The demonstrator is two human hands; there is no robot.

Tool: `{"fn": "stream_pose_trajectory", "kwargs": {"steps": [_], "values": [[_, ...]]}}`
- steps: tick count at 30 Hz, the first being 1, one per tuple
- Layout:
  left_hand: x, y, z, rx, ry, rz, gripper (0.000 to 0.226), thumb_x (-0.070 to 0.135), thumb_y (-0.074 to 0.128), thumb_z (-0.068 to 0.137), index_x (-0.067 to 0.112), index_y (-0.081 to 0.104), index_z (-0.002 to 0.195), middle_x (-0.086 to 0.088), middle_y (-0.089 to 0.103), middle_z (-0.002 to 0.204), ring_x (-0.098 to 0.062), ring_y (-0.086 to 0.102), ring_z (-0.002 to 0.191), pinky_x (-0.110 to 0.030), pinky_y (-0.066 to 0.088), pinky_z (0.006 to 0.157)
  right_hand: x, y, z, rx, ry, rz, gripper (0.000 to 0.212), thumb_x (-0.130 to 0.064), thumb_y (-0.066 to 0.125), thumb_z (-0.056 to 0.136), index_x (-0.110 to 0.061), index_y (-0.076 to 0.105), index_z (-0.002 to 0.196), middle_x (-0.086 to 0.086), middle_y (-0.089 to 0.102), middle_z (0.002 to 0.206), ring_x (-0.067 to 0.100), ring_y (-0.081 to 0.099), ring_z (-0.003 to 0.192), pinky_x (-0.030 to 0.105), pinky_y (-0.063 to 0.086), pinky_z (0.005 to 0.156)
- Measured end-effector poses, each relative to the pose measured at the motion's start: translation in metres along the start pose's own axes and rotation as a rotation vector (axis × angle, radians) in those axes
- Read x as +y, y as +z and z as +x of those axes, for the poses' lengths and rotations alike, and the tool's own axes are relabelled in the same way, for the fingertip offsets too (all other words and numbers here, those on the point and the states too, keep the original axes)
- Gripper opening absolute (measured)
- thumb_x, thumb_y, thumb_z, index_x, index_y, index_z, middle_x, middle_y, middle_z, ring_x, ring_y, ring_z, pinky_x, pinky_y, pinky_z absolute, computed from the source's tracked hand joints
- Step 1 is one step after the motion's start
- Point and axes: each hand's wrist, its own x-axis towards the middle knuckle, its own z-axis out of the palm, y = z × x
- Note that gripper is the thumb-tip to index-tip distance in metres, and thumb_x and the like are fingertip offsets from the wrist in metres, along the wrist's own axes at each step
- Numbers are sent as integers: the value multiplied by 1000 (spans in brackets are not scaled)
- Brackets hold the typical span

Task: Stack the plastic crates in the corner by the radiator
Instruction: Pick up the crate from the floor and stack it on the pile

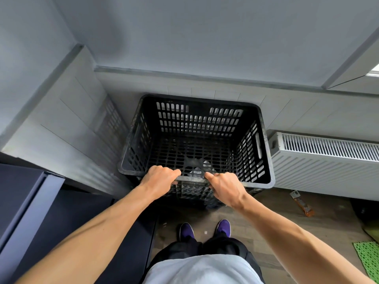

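A black slotted plastic crate (196,128) stands in the corner, its mouth open upward and nothing inside. Under its near edge shows the wall of another black crate (192,191) that it sits on. My left hand (159,178) grips the near rim, fingers curled over the edge. My right hand (223,186) grips the same rim a little to the right. The white radiator (324,160) runs along the wall right beside the crate.
White panelled walls (67,128) meet behind and left of the crate. A dark blue cabinet (30,212) fills the lower left. On the wood floor lie an orange tool (302,203) and a green mat (369,259) at the right. My purple shoes (205,229) are below the crate.
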Motion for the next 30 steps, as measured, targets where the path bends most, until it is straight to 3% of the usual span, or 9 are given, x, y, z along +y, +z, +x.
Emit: {"fn": "stream_pose_trajectory", "kwargs": {"steps": [8,11,15,18,20,23,30], "values": [[1,18,6,-24,-27,-42,15,16,55,94,25,54,106,3,70,83,-22,68,78,-33,42,61,5,17,9,-26,18,-5,45,-9,54,88,-18,46,131,3,71,92,31,69,79,37,49,60],[-3,32,4,-52,-41,-72,24,10,55,91,30,52,105,5,69,83,-22,66,76,-34,43,61,3,24,6,-44,14,18,44,-7,50,88,-18,45,131,3,71,95,31,68,82,34,41,59],[-7,35,8,-70,-30,-143,6,30,56,95,29,54,101,7,66,87,-21,65,80,-35,45,66,8,22,9,-69,17,46,24,-14,55,90,-17,50,113,3,72,90,31,68,80,34,40,58],[-7,32,12,-110,-29,-182,10,38,57,95,30,60,101,8,65,82,-22,65,81,-35,45,68,12,23,12,-73,45,45,20,-28,58,93,-17,52,108,6,72,89,32,68,80,34,40,58],[-8,30,11,-117,-31,-174,13,39,56,95,28,62,99,7,60,73,-23,65,77,-35,46,69,12,25,13,-68,55,49,24,-34,57,94,-16,55,109,8,72,91,34,68,83,35,42,61],[-9,34,9,-95,-12,-175,13,40,57,95,31,63,101,5,67,76,-23,66,75,-35,49,69,11,30,11,-60,59,70,26,-36,55,96,-15,58,111,10,72,93,35,69,84,36,48,65],[-18,41,9,-114,46,-169,17,44,53,96,40,61,111,8,71,81,-17,66,73,-33,49,68,6,34,10,-80,70,71,23,-28,51,98,-15,54,116,10,72,87,35,67,78,33,38,58]]}}
